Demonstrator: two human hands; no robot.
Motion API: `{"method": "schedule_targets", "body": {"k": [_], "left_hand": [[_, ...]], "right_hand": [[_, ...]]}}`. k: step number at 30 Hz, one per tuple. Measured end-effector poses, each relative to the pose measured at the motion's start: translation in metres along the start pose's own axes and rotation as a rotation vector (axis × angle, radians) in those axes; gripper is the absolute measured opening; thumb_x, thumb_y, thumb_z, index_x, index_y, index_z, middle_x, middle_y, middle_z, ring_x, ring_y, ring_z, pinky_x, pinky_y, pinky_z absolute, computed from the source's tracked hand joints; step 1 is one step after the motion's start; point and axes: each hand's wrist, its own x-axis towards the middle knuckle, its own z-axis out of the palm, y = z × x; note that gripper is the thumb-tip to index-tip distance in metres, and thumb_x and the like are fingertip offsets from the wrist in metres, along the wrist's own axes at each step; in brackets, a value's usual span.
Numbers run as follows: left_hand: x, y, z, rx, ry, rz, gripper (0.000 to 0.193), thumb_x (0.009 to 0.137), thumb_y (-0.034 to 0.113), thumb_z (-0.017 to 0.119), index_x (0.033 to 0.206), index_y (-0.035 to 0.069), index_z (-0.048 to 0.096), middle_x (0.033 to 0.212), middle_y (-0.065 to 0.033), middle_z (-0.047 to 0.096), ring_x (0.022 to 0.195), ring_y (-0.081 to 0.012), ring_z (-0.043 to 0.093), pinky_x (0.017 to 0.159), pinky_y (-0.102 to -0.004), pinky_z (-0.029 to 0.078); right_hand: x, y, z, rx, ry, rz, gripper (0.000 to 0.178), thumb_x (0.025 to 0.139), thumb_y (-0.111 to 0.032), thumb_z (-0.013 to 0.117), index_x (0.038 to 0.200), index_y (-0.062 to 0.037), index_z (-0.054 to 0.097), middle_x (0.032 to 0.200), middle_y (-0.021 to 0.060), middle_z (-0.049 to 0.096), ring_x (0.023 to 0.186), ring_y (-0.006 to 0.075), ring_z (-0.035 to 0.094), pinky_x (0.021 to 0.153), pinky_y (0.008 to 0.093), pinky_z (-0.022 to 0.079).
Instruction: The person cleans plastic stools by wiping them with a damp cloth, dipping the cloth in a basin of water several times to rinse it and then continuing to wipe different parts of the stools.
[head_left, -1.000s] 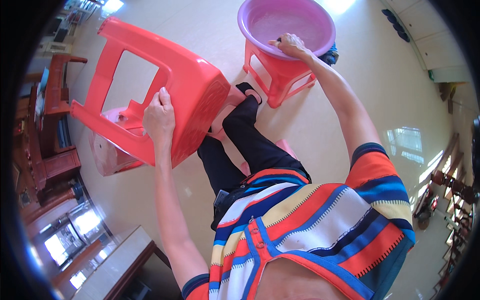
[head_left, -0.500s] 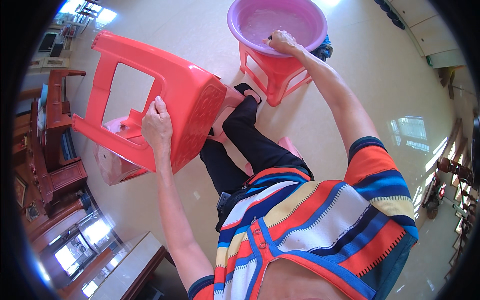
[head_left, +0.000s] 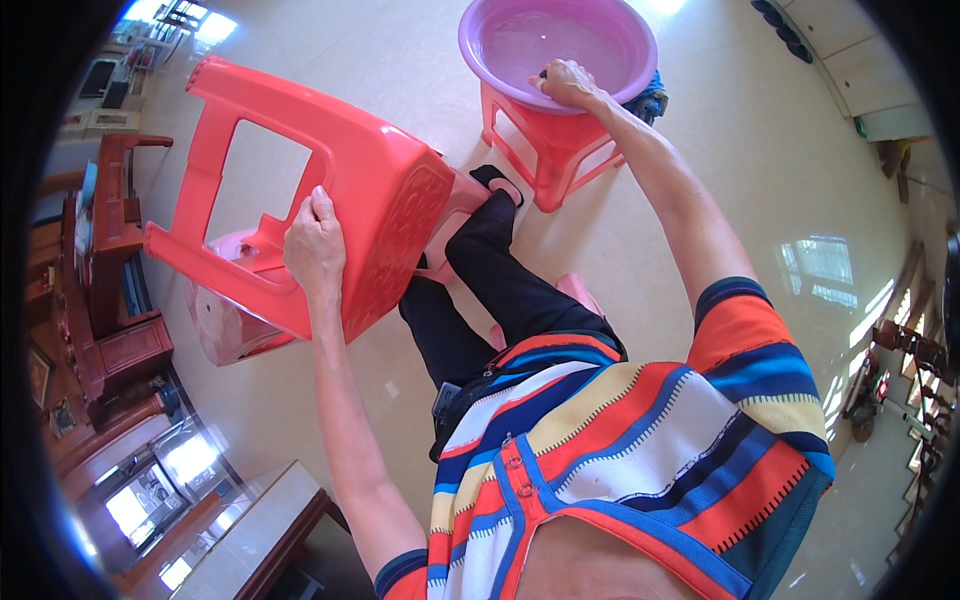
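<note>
A large red plastic stool (head_left: 375,190) is tipped on its side at my left, its seat facing right. My left hand (head_left: 315,240) is closed round the edge of its side frame. At the far right of my feet, a purple basin (head_left: 640,75) with water in it stands on a smaller red stool (head_left: 553,150). My right hand (head_left: 568,84) is at the basin's near rim, fingers bent and closed on a small dark thing, mostly hidden, that I cannot make out.
A pink plastic object (head_left: 225,325) shows behind the tipped stool. Dark blue cloth (head_left: 648,98) hangs beside the basin. Brown wooden furniture (head_left: 125,230) lines the left side, and a pale-topped table (head_left: 245,540) stands at lower left. White cabinets (head_left: 850,55) are at far right.
The water in the basin looks smoother than before. Both hands and the tipped stool keep almost the same places.
</note>
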Motion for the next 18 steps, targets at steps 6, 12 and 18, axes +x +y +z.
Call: {"method": "schedule_targets", "body": {"k": [6,12,18], "left_hand": [[-0.001,-0.002,0.003,-0.002,0.035,-0.008,0.047,0.094,0.041,0.034,0.093,0.007,0.067,0.079,-0.0183,0.066,0.077,-0.0380,0.063,0.067,-0.0482,0.049],[0.000,-0.007,0.004,0.014,0.051,-0.046,0.044,0.092,0.041,0.039,0.085,0.008,0.066,0.075,-0.0194,0.065,0.073,-0.0390,0.063,0.066,-0.0492,0.049],[-0.004,-0.005,0.001,-0.041,0.100,-0.035,0.041,0.091,0.038,0.041,0.080,0.008,0.066,0.069,-0.0185,0.064,0.068,-0.0356,0.064,0.062,-0.0475,0.050]], "right_hand": [[0.003,0.004,0.009,0.077,0.094,-0.036,0.042,0.080,-0.041,0.061,0.099,-0.0041,0.065,0.092,0.0220,0.064,0.090,0.0383,0.061,0.081,0.0458,0.047],[0.020,0.028,0.027,0.199,0.312,-0.140,0.059,0.064,-0.020,0.067,0.119,-0.0034,0.049,0.114,0.0226,0.052,0.110,0.0365,0.045,0.094,0.0417,0.039],[0.019,0.040,0.017,0.529,0.375,0.078,0.065,0.063,-0.011,0.063,0.125,-0.0031,0.044,0.103,0.0167,0.056,0.085,0.0260,0.060,0.071,0.0340,0.050]]}}
